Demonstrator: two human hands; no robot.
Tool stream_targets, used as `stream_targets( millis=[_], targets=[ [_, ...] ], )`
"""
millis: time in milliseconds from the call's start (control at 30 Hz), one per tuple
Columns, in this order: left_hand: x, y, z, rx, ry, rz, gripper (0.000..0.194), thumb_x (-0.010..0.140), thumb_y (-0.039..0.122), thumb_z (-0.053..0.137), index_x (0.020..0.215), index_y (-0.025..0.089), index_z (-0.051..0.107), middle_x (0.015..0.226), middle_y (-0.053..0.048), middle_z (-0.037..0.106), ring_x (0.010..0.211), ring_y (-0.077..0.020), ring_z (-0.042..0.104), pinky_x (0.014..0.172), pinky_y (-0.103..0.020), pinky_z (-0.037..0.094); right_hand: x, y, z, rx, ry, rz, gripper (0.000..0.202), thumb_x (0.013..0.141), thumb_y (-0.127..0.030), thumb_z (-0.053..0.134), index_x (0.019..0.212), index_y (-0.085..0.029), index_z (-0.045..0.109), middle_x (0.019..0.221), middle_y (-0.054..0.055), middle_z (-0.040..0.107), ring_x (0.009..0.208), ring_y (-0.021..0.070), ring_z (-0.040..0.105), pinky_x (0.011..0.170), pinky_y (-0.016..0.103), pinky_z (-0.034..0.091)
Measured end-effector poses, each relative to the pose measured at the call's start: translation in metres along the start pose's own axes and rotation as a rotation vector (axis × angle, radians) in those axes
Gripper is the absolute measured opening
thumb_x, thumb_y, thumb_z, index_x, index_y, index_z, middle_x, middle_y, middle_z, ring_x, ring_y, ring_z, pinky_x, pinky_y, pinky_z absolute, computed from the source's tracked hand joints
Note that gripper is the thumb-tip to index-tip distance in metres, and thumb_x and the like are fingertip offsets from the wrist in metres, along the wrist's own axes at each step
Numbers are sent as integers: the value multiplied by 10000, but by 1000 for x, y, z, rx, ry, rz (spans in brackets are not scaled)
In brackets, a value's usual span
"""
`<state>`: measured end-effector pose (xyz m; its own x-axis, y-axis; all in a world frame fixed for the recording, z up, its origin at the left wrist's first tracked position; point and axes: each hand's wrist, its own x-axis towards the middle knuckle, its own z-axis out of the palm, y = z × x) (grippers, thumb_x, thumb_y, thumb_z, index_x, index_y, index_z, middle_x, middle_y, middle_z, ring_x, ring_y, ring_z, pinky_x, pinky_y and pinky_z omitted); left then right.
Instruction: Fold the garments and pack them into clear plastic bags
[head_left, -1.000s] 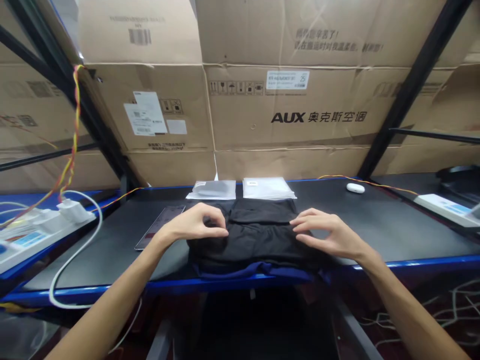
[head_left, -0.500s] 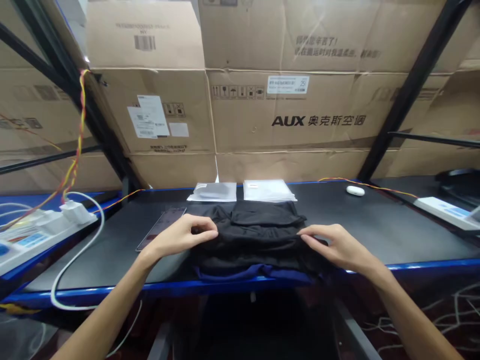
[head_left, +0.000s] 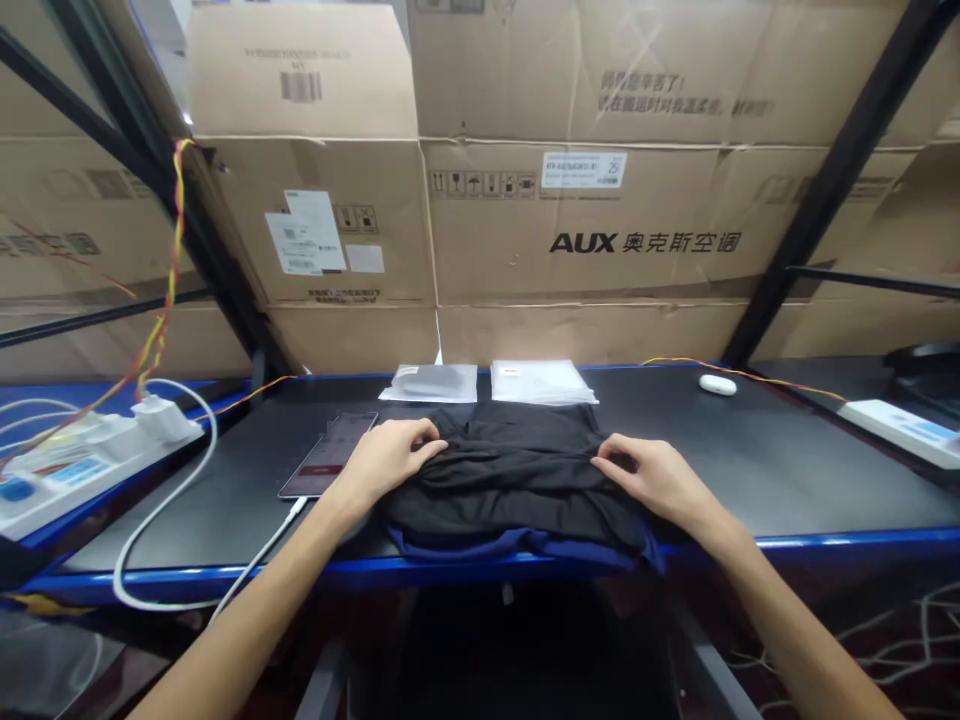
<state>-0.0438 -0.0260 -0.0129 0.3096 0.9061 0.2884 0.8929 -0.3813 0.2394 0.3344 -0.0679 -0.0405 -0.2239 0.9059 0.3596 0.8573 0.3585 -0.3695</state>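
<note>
Black cloth (head_left: pixel 510 480) lies bunched in folds at the front middle of the dark table. Its left side is pinched between the thumb and fingers of my left hand (head_left: pixel 394 455). On the other side, my right hand (head_left: pixel 649 475) grips the cloth at its right edge. Dark blue fabric (head_left: pixel 517 545) shows beneath the black cloth along the table's front edge. Right behind the cloth are two flat, clear plastic packets, a left one (head_left: pixel 435 382) and a right one (head_left: pixel 541 381).
A tablet or phone (head_left: pixel 326 460) with a white cable lies beside my left forearm. Power strips (head_left: pixel 97 460) sit at the far left and right (head_left: pixel 904 430). A small white case (head_left: pixel 717 384) rests at the back right. Cardboard (head_left: pixel 570 270) stands behind the table.
The upper fold of the black cloth has come down flatter toward the front. Both hands still pinch its sides, the left slightly higher. The whole view has shifted a little.
</note>
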Motion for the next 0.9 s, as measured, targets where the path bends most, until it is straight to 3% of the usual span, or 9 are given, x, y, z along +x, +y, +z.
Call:
stream_targets(
  millis=[133,267,333,400,500,600,700,900],
  targets=[
    [-10,-5,-9,-24,58,6,329,876,531,564,955,235,684,868,-18,693,799,-201,637,702,-274,447,-5,-2,-5,-126,108,-26,191,894,-439,576,873,-272,667,885,36,696,807,238,650,669,334,489],
    [-24,-9,-20,-23,109,-57,473,848,600,574,1098,208,658,1066,-68,704,939,-239,658,813,-303,481,-2,-26,-6,-196,202,-78,192,908,-436,576,905,-269,671,935,66,669,902,259,626,698,358,512],
    [-30,-9,-24,49,91,-165,574,817,667,564,1122,190,660,1047,-99,715,923,-274,673,785,-325,490,4,-46,-2,-143,148,-202,199,939,-419,548,922,-273,683,940,67,678,919,257,619,772,379,524],
    [-34,-8,-26,126,26,-280,626,780,746,538,1028,191,689,920,-110,732,843,-302,689,717,-335,486,13,-66,3,-51,42,-317,217,962,-398,528,1008,-272,698,1008,71,698,972,255,624,846,391,527],
    [-38,-5,-28,198,-64,-367,621,760,809,481,787,217,667,762,-99,716,715,-305,684,625,-322,449,26,-90,15,25,-126,-428,362,971,-448,518,1249,-258,652,1310,84,638,1228,278,560,1046,431,453],
    [-37,-1,-29,202,-71,-377,590,773,799,466,723,230,613,754,-76,704,671,-281,664,584,-298,410,34,-101,27,69,-272,-458,530,964,-516,509,1425,-254,522,1511,87,465,1411,299,392,1154,475,339],
    [-35,1,-30,156,-51,-334,483,804,707,512,736,237,597,747,-41,690,692,-258,652,583,-285,390,35,-102,35,92,-377,-456,570,980,-537,462,1464,-235,473,1552,103,390,1448,312,322,1176,512,287],
    [-25,11,-27,-9,155,-233,259,830,483,585,883,232,619,841,-20,714,780,-237,665,670,-297,442,33,-97,31,78,-449,-439,602,1002,-558,387,1495,-215,422,1580,111,322,1473,282,264,1204,486,233]
  ],
)
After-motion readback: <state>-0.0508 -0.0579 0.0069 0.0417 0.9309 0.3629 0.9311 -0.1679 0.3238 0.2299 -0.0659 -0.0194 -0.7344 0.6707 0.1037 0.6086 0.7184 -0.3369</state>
